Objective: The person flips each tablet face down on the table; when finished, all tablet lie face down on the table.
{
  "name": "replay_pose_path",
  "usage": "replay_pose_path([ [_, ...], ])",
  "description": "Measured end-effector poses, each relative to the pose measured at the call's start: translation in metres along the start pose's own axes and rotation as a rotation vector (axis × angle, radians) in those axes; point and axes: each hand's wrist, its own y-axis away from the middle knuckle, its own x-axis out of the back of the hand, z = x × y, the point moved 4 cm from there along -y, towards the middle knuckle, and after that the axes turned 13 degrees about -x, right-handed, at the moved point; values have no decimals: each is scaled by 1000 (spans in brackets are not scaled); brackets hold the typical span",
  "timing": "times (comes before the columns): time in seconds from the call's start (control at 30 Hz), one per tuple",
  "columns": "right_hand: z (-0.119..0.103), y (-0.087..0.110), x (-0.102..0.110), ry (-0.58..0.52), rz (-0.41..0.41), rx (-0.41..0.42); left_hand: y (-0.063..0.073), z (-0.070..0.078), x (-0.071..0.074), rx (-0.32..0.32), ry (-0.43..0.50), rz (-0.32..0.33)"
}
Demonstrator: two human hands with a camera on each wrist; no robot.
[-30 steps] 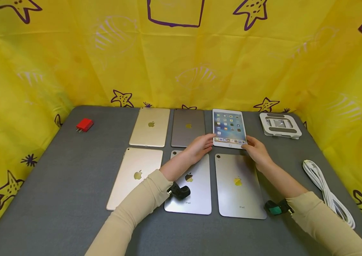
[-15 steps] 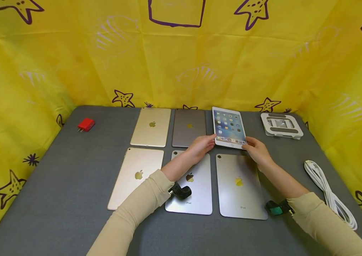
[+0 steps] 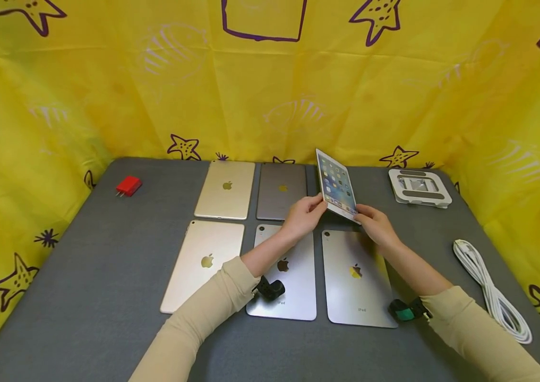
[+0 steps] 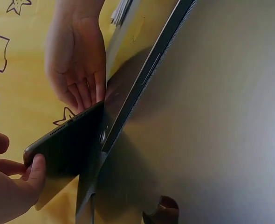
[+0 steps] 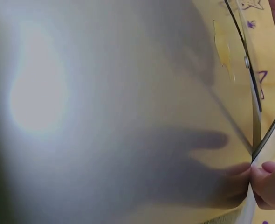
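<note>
Both hands hold a small white-framed tablet (image 3: 336, 183), its lit home screen full of app icons, tilted up with the far edge raised. At its lower left corner my left hand (image 3: 303, 216) pinches the edge, thumb on the near side. My right hand (image 3: 377, 227) grips the lower right corner. In the left wrist view the tablet (image 4: 65, 144) shows its dark underside and speaker edge between the two hands. Beneath the wrists lie two silver tablets face down, a left one (image 3: 293, 297) and a right one (image 3: 360, 292).
A gold tablet (image 3: 225, 190) and a grey tablet (image 3: 281, 191) lie face down in the back row, with another gold tablet (image 3: 198, 265) in front. A red charger plug (image 3: 128, 185) sits far left. At right are a white folding stand (image 3: 419, 188) and a coiled white cable (image 3: 491, 292).
From nearly flat on the table, the white-framed tablet has been tilted up, its far edge rising and turning slightly left. Both hands have moved with it; the other tablets stayed put.
</note>
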Motion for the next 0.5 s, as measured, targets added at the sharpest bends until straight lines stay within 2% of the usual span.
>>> replay_pose_path([
  [0.23,-1,-2,-8,-65,-29,-37,1,4,3,-85,-72,14],
  [0.5,-7,0,-20,-108,-68,-21,4,14,5,-197,-83,2],
])
